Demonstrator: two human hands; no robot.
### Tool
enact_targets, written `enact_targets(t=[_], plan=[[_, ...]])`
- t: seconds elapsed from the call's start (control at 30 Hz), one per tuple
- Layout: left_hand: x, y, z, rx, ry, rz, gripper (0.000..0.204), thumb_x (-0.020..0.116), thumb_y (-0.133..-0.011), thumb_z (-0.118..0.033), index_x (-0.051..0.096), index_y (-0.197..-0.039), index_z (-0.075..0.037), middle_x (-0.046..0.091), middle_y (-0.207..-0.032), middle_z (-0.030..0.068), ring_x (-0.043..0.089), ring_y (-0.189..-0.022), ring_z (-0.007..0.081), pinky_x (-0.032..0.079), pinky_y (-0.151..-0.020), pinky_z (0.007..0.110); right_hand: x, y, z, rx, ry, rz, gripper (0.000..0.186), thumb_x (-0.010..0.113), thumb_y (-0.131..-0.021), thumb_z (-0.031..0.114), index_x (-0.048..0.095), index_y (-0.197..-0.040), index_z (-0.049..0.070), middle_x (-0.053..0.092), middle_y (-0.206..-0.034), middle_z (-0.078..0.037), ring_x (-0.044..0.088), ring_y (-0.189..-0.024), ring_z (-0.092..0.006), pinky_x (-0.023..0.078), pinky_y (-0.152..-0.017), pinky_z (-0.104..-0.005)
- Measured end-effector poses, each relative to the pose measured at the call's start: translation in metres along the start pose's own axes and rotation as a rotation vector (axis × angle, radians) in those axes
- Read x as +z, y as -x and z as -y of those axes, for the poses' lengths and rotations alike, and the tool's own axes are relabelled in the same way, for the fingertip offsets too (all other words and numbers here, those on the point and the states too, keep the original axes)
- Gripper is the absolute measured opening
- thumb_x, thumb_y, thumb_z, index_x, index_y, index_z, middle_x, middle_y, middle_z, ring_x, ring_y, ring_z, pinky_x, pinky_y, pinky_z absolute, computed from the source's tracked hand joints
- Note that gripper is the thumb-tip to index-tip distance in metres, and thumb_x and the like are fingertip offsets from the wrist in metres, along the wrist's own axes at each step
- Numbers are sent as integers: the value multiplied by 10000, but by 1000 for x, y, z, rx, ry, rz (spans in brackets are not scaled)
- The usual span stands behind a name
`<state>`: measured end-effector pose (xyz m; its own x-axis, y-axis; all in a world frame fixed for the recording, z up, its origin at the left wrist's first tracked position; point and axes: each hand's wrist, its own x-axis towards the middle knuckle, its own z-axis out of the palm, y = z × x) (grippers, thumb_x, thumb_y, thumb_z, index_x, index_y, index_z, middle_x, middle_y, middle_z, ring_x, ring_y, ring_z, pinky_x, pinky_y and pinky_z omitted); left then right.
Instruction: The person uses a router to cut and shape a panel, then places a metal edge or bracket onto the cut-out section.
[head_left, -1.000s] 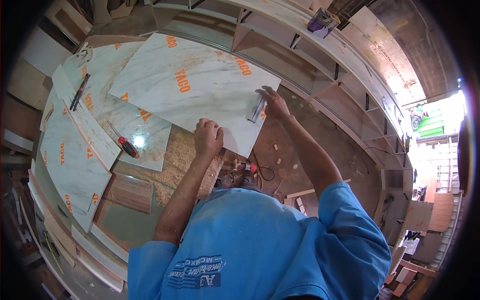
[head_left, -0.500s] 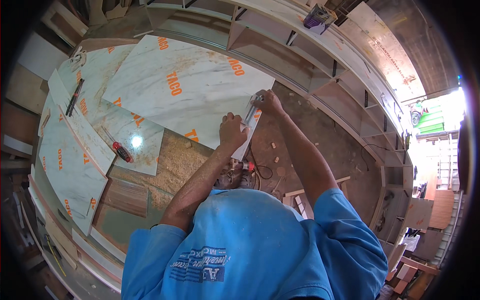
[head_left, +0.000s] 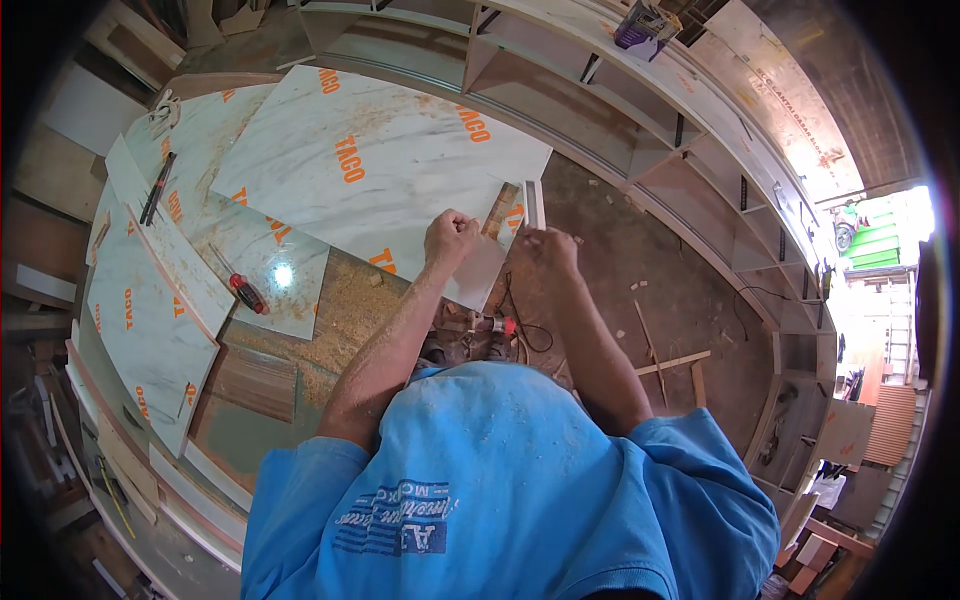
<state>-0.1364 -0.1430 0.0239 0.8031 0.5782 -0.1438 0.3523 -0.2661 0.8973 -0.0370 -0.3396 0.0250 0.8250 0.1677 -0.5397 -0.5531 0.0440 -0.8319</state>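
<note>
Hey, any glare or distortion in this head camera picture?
In the head view, a round glare spot shines on the glossy white marble-patterned panel beside the red-and-black screwdriver; also there, bright light washes out the right side, and fisheye distortion bows the long pale shelving unit.

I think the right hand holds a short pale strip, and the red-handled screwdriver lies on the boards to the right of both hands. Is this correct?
Not quite: the head view shows the screwdriver on the boards to the left of both the left hand and the right hand, which holds the strip.
</note>
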Motion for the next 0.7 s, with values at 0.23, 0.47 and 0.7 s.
enact_targets(t=[0.23, 0.47, 0.7], plan=[[9, -20, -10, 15, -113, 81, 295, 791, -827, -351, 746, -870, -62, 746, -812, 95, 716, -757, 250, 562, -726, 396, 59, 46, -11, 11, -3, 11, 208, 707, -935, 130, 624, -915, -60, 716, -841, -173, 729, -656, -249, 595, -548, -333], [22, -36, -14, 42, -220, 121, 242, 782, -798, -319, 765, -800, -78, 755, -814, 129, 739, -796, 305, 575, -738, 424, 70, 25, 2, -44, 391, -34, 323, 718, -952, 277, 641, -833, -13, 711, -721, -136, 707, -548, -219, 542, -449, -333], [24, -49, -12, 43, -306, 107, 233, 801, -790, -314, 792, -786, -81, 759, -779, 123, 745, -749, 282, 581, -730, 392, 68, 5, 14, -24, 650, -27, 422, 663, -966, 359, 678, -838, -43, 741, -746, -134, 711, -532, -216, 559, -483, -332]])
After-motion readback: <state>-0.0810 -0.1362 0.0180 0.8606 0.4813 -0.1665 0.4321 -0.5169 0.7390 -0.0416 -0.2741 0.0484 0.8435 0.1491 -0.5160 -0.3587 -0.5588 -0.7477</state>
